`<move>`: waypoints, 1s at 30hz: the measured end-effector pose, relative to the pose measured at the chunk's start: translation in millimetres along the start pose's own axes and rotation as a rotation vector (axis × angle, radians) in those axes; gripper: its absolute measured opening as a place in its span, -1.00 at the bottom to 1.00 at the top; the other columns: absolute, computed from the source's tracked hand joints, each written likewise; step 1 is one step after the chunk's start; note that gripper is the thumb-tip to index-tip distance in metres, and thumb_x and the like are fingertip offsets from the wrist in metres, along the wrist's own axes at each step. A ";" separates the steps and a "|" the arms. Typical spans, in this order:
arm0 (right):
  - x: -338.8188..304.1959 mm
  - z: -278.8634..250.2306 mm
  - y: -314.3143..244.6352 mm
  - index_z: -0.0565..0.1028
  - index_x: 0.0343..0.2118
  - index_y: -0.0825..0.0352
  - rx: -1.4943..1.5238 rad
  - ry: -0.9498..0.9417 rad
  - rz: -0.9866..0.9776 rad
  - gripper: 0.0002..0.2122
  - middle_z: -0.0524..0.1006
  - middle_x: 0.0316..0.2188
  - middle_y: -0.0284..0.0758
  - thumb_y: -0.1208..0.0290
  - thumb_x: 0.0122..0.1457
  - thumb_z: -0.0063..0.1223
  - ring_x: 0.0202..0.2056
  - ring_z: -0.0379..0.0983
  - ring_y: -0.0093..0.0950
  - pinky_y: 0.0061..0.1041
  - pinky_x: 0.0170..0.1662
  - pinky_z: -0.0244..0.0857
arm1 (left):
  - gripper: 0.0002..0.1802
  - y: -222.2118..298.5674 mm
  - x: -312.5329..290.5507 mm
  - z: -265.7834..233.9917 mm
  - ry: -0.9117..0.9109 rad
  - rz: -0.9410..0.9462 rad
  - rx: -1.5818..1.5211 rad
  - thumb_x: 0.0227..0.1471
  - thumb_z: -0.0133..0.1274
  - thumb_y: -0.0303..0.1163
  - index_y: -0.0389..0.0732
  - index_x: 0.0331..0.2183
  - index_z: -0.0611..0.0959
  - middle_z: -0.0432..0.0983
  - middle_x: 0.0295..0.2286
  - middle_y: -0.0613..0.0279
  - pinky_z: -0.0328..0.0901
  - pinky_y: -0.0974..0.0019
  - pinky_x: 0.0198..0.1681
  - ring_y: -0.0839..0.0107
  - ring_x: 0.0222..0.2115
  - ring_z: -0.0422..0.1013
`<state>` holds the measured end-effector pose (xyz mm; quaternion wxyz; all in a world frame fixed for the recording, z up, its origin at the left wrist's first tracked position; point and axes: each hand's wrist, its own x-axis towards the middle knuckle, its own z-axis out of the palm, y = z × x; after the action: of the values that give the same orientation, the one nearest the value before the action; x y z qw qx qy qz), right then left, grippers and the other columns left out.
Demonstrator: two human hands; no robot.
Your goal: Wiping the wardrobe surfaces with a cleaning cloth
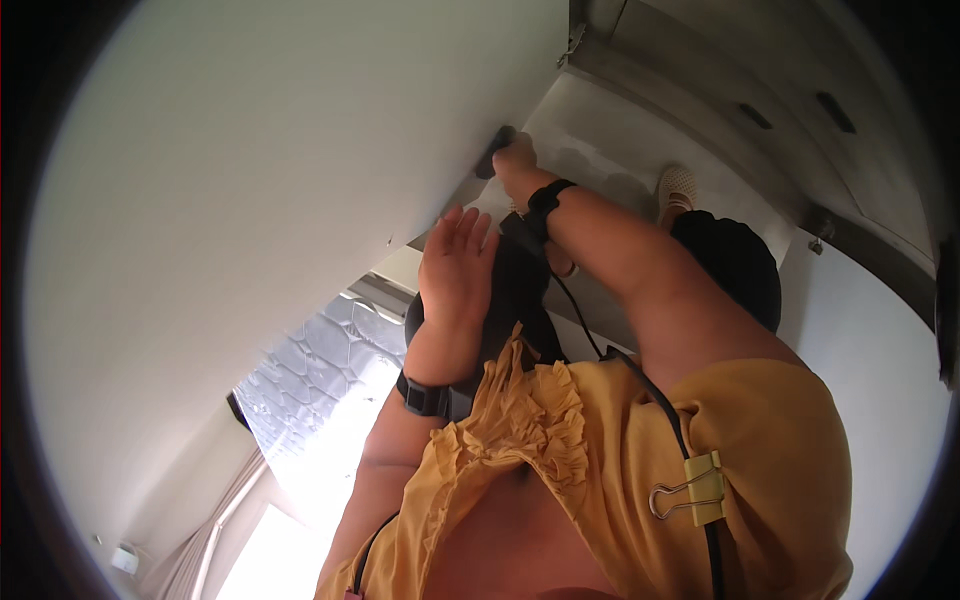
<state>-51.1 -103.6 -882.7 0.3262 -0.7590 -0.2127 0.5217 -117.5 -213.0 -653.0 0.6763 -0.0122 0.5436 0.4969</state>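
Note:
A large white panel [280,170] fills the left and upper part of the head view. Near its lower right edge my right hand [517,160] is closed round a dark oblong piece [493,153], which looks like a handle; most of the grip is hidden. My left hand [456,262] is raised nearer to me with its fingers stretched out, and nothing is in it. Its fingertips are close to the panel's edge; whether they touch it I cannot tell. Black bands with small devices circle both my wrists.
Dark cabinet fronts [700,90] with black handles [836,112] stand at the upper right. One of my shoes [677,182] rests on the pale floor. A patterned mattress [330,345] and a curtain [205,535] lie to the left. A black cable [575,300] hangs before me.

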 end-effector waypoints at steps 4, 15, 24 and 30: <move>33.6 5.2 19.0 0.44 -0.27 0.49 0.120 -0.057 0.144 -0.83 0.56 -0.30 -0.06 0.46 0.19 -0.05 -0.30 0.54 -0.18 -0.22 -0.29 0.38 | -0.49 5.2 1.1 8.5 0.061 -0.080 0.095 0.29 -0.25 -0.19 -0.31 0.15 0.27 0.22 0.13 0.00 0.12 0.12 0.21 0.15 0.14 0.20; 102.9 29.9 65.4 0.39 -0.20 0.50 0.234 -0.024 0.325 -0.83 0.55 -0.35 -0.05 0.52 0.19 -0.03 -0.44 0.51 -0.27 -0.27 -0.45 0.35 | -0.60 4.5 22.8 4.6 0.061 -0.211 0.235 0.28 -0.20 -0.17 -0.23 -0.01 0.46 0.47 -0.09 0.14 0.31 0.24 0.04 0.27 -0.07 0.42; 116.6 11.3 41.8 0.48 -0.16 0.43 0.363 -0.202 0.334 -0.81 0.56 -0.29 -0.12 0.57 0.16 -0.05 -0.30 0.51 -0.32 -0.28 -0.30 0.36 | -0.58 3.4 20.9 -0.1 0.069 -0.180 0.239 0.27 -0.15 -0.19 -0.28 0.01 0.48 0.50 -0.12 0.11 0.31 0.21 0.00 0.25 -0.10 0.44; 128.8 -32.9 38.7 0.43 -0.22 0.43 0.384 -0.065 0.054 -0.82 0.53 -0.30 -0.16 0.44 0.20 -0.01 -0.29 0.50 -0.35 -0.37 -0.39 0.33 | -0.62 -15.6 25.6 17.0 -0.096 -0.191 0.166 0.25 -0.13 -0.21 -0.27 -0.03 0.48 0.50 -0.10 0.10 0.30 0.21 0.01 0.24 -0.08 0.42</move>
<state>25.9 -54.2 -986.5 0.4439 -0.6711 -0.0991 0.5855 -96.6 -194.5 -673.4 0.7444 0.0159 0.5463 0.3835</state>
